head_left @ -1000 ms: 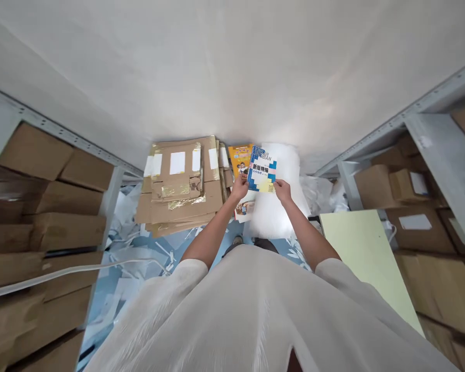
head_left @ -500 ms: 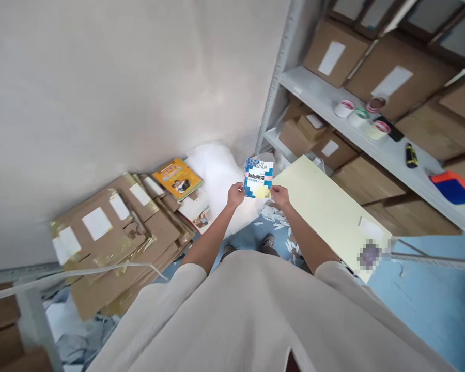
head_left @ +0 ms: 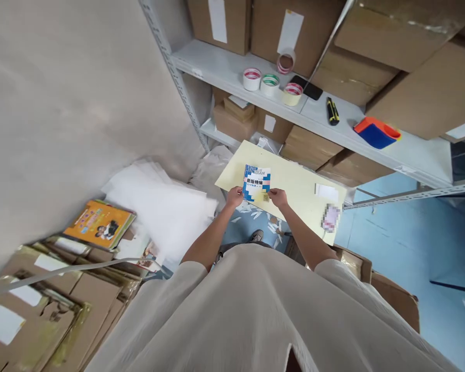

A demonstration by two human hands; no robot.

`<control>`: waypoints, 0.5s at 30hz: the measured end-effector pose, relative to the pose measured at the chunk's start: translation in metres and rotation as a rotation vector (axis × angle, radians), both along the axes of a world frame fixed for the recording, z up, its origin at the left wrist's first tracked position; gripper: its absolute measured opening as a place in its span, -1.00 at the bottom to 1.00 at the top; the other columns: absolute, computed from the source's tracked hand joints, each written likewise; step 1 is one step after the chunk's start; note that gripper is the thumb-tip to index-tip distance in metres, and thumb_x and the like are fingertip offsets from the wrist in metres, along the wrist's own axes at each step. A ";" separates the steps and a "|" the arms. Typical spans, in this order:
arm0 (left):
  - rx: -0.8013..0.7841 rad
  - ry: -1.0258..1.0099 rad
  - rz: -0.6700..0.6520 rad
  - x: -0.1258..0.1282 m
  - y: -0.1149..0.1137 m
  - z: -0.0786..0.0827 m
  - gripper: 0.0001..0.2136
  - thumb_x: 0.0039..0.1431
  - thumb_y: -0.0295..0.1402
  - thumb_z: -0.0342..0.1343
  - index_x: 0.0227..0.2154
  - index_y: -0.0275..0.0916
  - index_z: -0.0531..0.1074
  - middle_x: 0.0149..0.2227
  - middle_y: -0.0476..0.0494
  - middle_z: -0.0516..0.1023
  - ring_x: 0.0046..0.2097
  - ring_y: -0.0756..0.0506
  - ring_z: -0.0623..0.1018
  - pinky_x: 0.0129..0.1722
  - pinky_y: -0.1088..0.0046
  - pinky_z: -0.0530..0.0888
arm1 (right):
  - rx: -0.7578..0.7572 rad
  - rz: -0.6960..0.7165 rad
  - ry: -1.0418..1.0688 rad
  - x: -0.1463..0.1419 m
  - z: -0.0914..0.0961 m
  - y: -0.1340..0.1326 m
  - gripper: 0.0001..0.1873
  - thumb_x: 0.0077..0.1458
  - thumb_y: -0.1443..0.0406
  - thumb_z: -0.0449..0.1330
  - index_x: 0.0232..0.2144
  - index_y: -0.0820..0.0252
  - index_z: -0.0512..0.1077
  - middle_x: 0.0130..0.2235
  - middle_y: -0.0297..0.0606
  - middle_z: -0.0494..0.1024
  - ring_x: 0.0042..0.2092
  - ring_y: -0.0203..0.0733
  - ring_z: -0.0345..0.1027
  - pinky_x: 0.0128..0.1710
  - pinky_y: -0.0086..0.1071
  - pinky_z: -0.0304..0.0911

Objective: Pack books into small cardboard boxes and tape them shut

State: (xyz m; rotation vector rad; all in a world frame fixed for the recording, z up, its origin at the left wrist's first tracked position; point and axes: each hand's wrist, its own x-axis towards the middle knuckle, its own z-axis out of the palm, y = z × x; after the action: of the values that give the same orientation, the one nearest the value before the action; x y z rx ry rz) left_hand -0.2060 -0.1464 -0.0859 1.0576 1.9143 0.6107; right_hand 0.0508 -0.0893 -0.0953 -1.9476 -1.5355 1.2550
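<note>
A blue and white book (head_left: 257,182) with Chinese characters on its cover is held up in front of me. My left hand (head_left: 235,197) pinches its lower left edge. At the lower right edge, my right hand (head_left: 278,197) grips it between thumb and fingers. Behind and below the book lies the pale yellow table (head_left: 290,178), and the book appears to be above its left part. Whether the book touches the tabletop I cannot tell.
A metal shelf (head_left: 225,70) with tape rolls (head_left: 251,79), a utility knife (head_left: 332,111) and cardboard boxes stands beyond the table. On the left are flattened cardboard (head_left: 96,294), an orange book (head_left: 99,223) and white sheets (head_left: 163,204). Paper scraps (head_left: 258,213) litter the floor.
My view has turned to the right, from the wall and white sheets toward the table and shelf. Both hands still hold the book, which is now in front of the table.
</note>
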 end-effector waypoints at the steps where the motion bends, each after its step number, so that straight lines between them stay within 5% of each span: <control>1: -0.020 0.002 -0.022 0.012 0.007 -0.004 -0.77 0.29 -0.59 0.30 -0.09 -0.19 0.73 0.09 -0.19 0.85 0.17 -0.21 0.79 0.21 0.35 0.64 | -0.016 -0.005 -0.009 0.013 -0.003 0.003 -0.85 0.18 0.25 0.34 -0.28 0.07 0.74 -0.13 -0.21 0.87 0.01 0.06 0.77 0.02 -0.24 0.60; 7: -0.089 0.002 -0.134 0.061 0.039 -0.028 -0.75 0.32 -0.59 0.32 -0.04 -0.19 0.74 0.10 -0.23 0.85 0.16 -0.24 0.80 0.20 0.30 0.67 | -0.085 -0.063 -0.046 0.065 -0.020 0.008 -0.83 0.21 0.27 0.34 -0.24 0.06 0.77 -0.13 -0.20 0.87 0.01 0.06 0.76 0.02 -0.24 0.58; 15: -0.055 0.112 -0.244 0.081 0.073 -0.058 -0.61 0.38 -0.57 0.23 0.21 -0.25 0.65 0.28 -0.40 0.73 0.24 -0.29 0.75 0.35 0.18 0.62 | -0.151 -0.168 -0.100 0.085 -0.042 0.010 -0.66 0.32 0.18 0.33 0.05 0.11 0.77 0.00 -0.10 0.86 0.04 0.01 0.74 0.09 -0.21 0.57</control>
State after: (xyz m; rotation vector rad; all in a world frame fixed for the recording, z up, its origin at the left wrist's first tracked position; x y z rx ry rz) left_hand -0.1245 -0.0734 -0.1437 1.2891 1.8478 0.3659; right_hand 0.1361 -0.0795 -0.1369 -2.2146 -1.3225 1.2512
